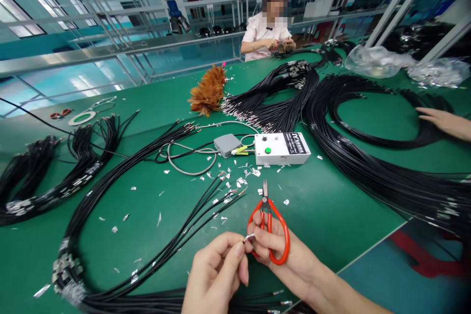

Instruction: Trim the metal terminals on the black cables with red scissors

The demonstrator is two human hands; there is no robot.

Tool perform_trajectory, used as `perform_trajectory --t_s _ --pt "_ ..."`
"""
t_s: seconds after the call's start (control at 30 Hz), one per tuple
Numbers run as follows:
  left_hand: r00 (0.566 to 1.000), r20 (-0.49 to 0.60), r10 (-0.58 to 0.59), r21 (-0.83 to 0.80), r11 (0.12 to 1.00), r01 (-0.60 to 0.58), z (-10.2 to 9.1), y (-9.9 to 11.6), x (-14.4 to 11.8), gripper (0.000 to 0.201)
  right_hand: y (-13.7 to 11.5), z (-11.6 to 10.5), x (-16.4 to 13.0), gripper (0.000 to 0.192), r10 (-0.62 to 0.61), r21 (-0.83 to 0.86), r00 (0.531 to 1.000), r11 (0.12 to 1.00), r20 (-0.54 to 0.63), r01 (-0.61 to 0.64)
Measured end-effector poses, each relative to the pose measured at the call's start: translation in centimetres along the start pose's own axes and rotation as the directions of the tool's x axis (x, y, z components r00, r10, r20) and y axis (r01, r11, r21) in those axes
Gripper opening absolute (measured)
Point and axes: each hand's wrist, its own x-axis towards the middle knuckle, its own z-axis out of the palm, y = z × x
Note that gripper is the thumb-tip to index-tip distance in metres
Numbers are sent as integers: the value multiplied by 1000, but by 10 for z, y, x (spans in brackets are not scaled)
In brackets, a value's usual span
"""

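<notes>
My left hand point(217, 270) is closed in a pinch on the end of a black cable, most of which is hidden behind the fingers. A bit of silvery foil point(250, 236) shows at the cable's tip, between the fingertips of both hands. Red-handled scissors point(286, 235) are hooked on the fingers of my right hand point(272, 245), their blades pointing away and slightly apart. My right thumb and fingertip meet at the foil. Left of my hands, several black cables point(176, 243) with stripped ends lie loose, part of a curved bundle point(97, 196).
A white box with a green button point(282, 148) stands ahead, beside a grey pedal-like block point(227, 145) and foil scraps. Big black cable bundles point(353, 162) lie at right, near another person's hand point(447, 120). A feather duster point(209, 92) and a seated co-worker point(253, 37) are farther back.
</notes>
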Motion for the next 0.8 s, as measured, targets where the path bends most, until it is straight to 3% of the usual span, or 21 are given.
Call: perform_trajectory --t_s 0.13,0.33,0.47,0.67,0.8 --pt "993 93 -71 -52 996 76 -5 -5 7 34 -3 4 3 32 -23 -31 1000 999 9 23" --pt "988 132 -83 -153 983 103 -9 -9 11 36 9 3 4 32 1 -20 1000 1000 -12 -1" --pt "994 80 -69 -149 986 81 -8 -7 9 34 10 3 3 33 -42 -39 997 998 -64 40" --pt "999 6 -37 -27 999 37 0 -6 8 36 -3 13 0 35 -229 -260 973 942 -33 213" --pt "983 -105 148 118 984 -136 5 -9 4 28 -8 17 -1 39 -253 -321 964 922 -82 215"
